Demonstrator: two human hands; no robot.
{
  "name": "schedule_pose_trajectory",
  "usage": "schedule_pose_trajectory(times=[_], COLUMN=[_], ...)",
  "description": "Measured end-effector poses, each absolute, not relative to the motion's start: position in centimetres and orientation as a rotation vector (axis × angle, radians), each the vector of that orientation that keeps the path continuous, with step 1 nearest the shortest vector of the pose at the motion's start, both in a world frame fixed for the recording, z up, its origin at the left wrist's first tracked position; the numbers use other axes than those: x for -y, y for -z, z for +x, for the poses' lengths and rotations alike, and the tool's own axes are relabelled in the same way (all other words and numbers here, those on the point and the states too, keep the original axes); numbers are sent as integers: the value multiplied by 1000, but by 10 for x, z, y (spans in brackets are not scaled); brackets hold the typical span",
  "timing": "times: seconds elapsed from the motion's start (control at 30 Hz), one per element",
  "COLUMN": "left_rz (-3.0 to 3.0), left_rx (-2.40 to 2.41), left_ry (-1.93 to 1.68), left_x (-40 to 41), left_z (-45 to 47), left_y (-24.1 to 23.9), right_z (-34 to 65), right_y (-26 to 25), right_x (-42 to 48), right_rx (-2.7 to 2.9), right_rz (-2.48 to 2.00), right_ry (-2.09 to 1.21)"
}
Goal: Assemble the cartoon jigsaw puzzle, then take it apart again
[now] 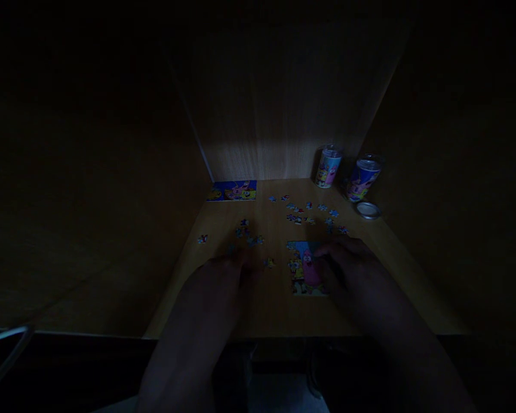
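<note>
In the dim head view, a partly joined jigsaw puzzle (308, 268) with a pink starfish and a yellow cartoon figure lies flat on the wooden desk. My right hand (350, 261) covers its right side, thumb and bent fingers gripping that edge. Left of the puzzle, my left hand (223, 278) is low over the desk with fingers closed together; what they hold, if anything, is lost in shadow. A loose yellowish jigsaw piece (269, 263) lies between my hands. Several more pieces (250, 238) lie just beyond my left fingertips, and a single piece (202, 238) sits farther left.
More loose pieces (298, 219) are scattered beyond the puzzle. Two printed cans (327, 167) (362, 179) with clear tops stand at the back right, a round metal lid (368, 210) before them. A blue picture card (232, 190) lies at the back left. Wooden panels (258, 155) enclose the desk.
</note>
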State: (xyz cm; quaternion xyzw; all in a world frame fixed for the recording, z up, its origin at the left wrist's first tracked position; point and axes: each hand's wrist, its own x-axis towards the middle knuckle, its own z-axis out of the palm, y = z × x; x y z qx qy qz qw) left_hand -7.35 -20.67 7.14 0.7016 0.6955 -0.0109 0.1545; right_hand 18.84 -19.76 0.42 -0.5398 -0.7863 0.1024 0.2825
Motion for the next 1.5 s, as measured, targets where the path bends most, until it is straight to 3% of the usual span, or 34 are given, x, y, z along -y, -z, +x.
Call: schedule_pose_trajectory(times=[0.5,0.8,1.27,1.5], left_rz=[2093,1978,1831,1850], left_rx=[-1891,-1734,-2324,-2431], left_ry=[-203,-219,186,127], left_x=[199,214,217,215], left_z=[-55,-77,-119,-117], left_y=[-48,-65,-75,-76], right_z=[192,194,194,193], right_y=[3,3,5,4], right_x=[196,195,195,195], right_rx=[2137,2141,2139,2131], right_rz=[-1426,-1411,-1401,-1404], right_ry=[-207,-224,-189,-195])
